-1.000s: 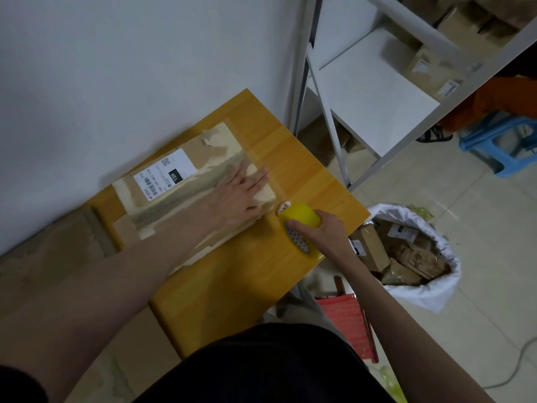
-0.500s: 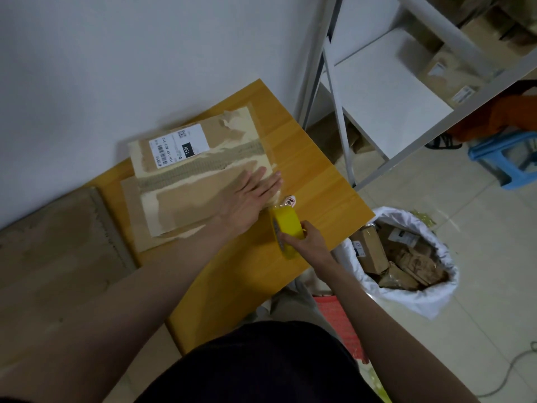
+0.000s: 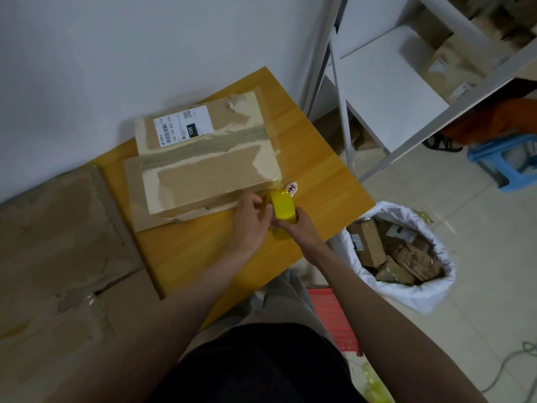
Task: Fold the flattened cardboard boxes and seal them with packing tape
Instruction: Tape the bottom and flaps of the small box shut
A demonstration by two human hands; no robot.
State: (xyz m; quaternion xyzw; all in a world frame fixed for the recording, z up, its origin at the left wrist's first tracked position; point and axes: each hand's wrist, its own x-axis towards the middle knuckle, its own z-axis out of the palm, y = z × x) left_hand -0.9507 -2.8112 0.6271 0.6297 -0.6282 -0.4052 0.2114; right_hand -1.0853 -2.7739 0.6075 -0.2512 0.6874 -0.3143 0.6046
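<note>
A folded brown cardboard box with a white shipping label lies on the wooden table, on top of another flat piece of cardboard. Clear tape runs from the box's near right corner to a yellow tape roll. My right hand grips the roll from below, just off that corner. My left hand is beside the roll, its fingers curled at the roll and the tape; what exactly they pinch is hidden.
A large flattened cardboard sheet lies at the left. A white bag of small boxes stands on the floor at the right, a red basket under the table edge. Grey metal shelving rises behind, a blue stool beyond.
My left hand has left the top of the box and come to the tape roll. The roll has stayed by the box's near right corner in my right hand.
</note>
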